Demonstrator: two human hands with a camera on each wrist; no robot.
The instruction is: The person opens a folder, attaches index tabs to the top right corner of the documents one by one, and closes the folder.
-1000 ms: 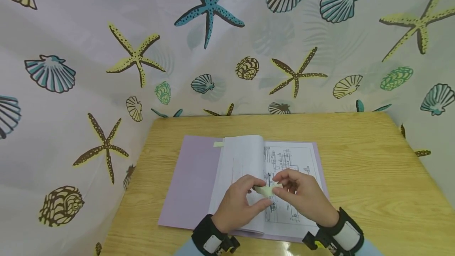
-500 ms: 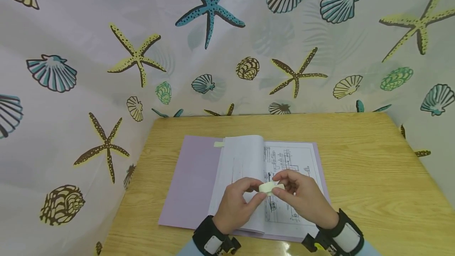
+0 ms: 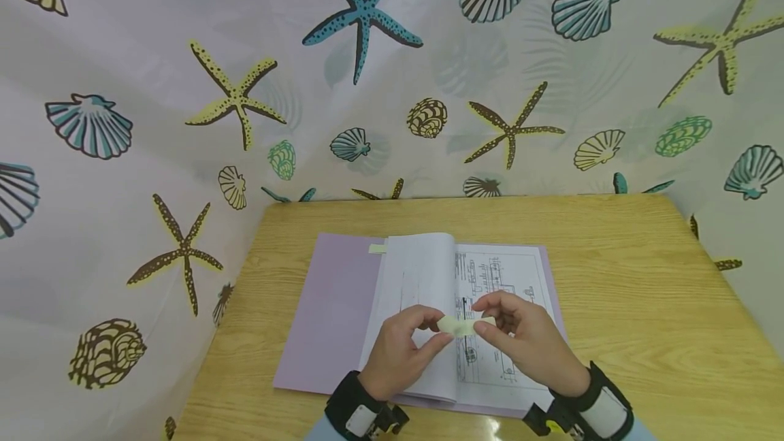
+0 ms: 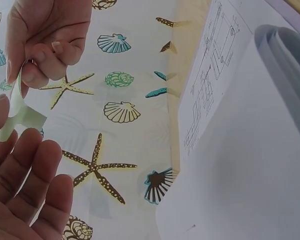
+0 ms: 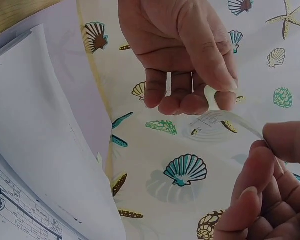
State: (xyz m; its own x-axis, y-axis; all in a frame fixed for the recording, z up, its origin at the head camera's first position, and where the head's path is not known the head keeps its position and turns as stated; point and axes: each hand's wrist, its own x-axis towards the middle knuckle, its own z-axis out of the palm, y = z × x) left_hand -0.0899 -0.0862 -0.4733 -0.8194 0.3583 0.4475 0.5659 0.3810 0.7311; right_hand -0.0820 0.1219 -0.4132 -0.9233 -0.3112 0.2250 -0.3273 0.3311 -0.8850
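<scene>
A short, pale yellow-green paper strip (image 3: 456, 327), like a sticky note tab, is stretched above an open booklet. My left hand (image 3: 401, 352) pinches its left end between thumb and forefinger. The other end is pinched by my right hand (image 3: 533, 346), whose remaining fingers curl inward. In the left wrist view the strip (image 4: 27, 116) is bent, with a flap sticking out over the left fingers (image 4: 45, 162). Seen from the right wrist, the strip (image 5: 235, 120) arches between the two hands. Below lies the booklet's printed page (image 3: 490, 271) with line drawings.
The booklet has a lilac cover (image 3: 333, 305) and a turned-over white page (image 3: 419, 264). A small pale green tab (image 3: 376, 249) sticks at its upper edge. It lies on a wooden table (image 3: 643, 291), backed by a white cloth (image 3: 380, 107) with shells and starfish.
Half a second ago the strip was curved up with the hands closer together. Now it is drawn out flatter, as the left hand has moved slightly left. The booklet has not moved.
</scene>
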